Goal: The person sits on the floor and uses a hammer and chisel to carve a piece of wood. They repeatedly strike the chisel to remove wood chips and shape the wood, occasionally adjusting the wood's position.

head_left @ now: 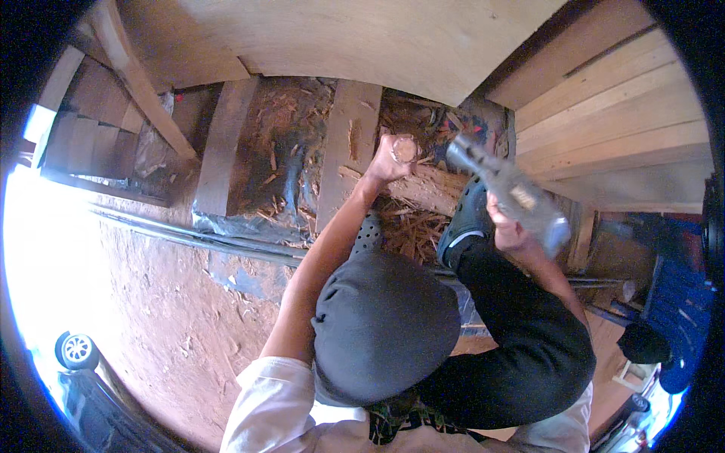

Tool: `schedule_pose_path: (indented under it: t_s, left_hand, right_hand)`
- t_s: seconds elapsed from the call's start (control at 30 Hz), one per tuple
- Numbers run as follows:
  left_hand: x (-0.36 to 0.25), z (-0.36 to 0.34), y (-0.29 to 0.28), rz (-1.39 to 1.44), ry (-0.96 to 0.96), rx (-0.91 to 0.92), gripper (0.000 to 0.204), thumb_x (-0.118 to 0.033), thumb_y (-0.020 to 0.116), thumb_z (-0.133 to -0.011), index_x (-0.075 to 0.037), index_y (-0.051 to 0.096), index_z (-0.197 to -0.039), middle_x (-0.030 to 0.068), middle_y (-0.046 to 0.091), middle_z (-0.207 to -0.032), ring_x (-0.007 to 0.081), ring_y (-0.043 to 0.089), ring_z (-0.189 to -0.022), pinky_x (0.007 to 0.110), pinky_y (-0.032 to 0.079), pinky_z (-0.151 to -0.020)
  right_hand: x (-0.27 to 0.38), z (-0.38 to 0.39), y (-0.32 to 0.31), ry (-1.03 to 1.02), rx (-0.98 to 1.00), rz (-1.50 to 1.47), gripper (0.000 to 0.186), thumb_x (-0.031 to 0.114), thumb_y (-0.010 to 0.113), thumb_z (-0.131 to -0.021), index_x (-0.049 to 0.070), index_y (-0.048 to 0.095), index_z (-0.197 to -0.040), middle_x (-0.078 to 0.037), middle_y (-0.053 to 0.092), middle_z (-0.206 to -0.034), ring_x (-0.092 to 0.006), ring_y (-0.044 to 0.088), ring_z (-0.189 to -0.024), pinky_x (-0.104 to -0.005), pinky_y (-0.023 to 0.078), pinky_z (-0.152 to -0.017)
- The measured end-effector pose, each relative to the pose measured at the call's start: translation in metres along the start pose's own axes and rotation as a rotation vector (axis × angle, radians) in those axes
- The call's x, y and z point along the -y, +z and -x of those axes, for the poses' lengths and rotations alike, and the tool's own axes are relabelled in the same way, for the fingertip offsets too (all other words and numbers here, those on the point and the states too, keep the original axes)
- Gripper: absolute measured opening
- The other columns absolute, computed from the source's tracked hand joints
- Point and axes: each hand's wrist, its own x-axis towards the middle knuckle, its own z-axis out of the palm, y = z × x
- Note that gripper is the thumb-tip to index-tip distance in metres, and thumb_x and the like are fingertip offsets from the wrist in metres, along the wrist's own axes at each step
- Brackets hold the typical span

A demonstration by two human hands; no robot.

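My left hand (394, 157) is closed around the round wooden handle (405, 149) of what looks like a chisel, seen end-on; its blade is hidden below. Under that fist lies a pale timber piece (430, 189), with wood chips (411, 232) scattered round it. My right hand (507, 229) grips a hammer, mostly hidden behind its raised metal head (517, 192), which is smeared by motion. The hammer head is to the right of the chisel and apart from it. My clog-shod feet flank the timber, the right clog (470, 211) just under the hammer.
A large plywood sheet (340, 38) spans the far side. Stacked planks (604, 113) stand at right; a slanted brace (143, 90) is at left. Long thin rods (189, 230) cross the dirt ground (174, 302). My bent knee (385, 325) rises between my arms. A vehicle wheel (76, 350) shows lower left.
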Motion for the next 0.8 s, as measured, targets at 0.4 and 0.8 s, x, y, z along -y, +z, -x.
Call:
schedule_pose_path:
  t_s: [0.4,0.8]
  left_hand:
    - [0.006,-0.002,-0.003,0.034,-0.021,0.045,0.015,-0.01,0.058,-0.054,-0.004,0.044,-0.057,0.0066,0.041,-0.053,0.0196,0.038,-0.047,0.034,0.034,-0.046]
    - [-0.006,-0.007,-0.006,-0.103,0.095,0.107,0.013,-0.009,0.057,-0.053,-0.003,0.046,-0.057,0.0118,0.045,-0.055,0.027,0.044,-0.048,0.036,0.036,-0.049]
  right_hand:
    - [0.011,0.004,-0.017,-0.004,-0.169,-0.114,0.03,0.028,0.052,-0.087,0.001,0.051,-0.1,-0.001,0.042,-0.063,-0.0069,0.041,-0.055,-0.0205,0.03,-0.047]
    - [0.008,0.003,-0.006,0.285,0.023,0.076,0.034,0.027,0.057,-0.084,-0.006,0.057,-0.091,-0.009,0.057,-0.075,-0.0148,0.051,-0.069,-0.0302,0.043,-0.067]
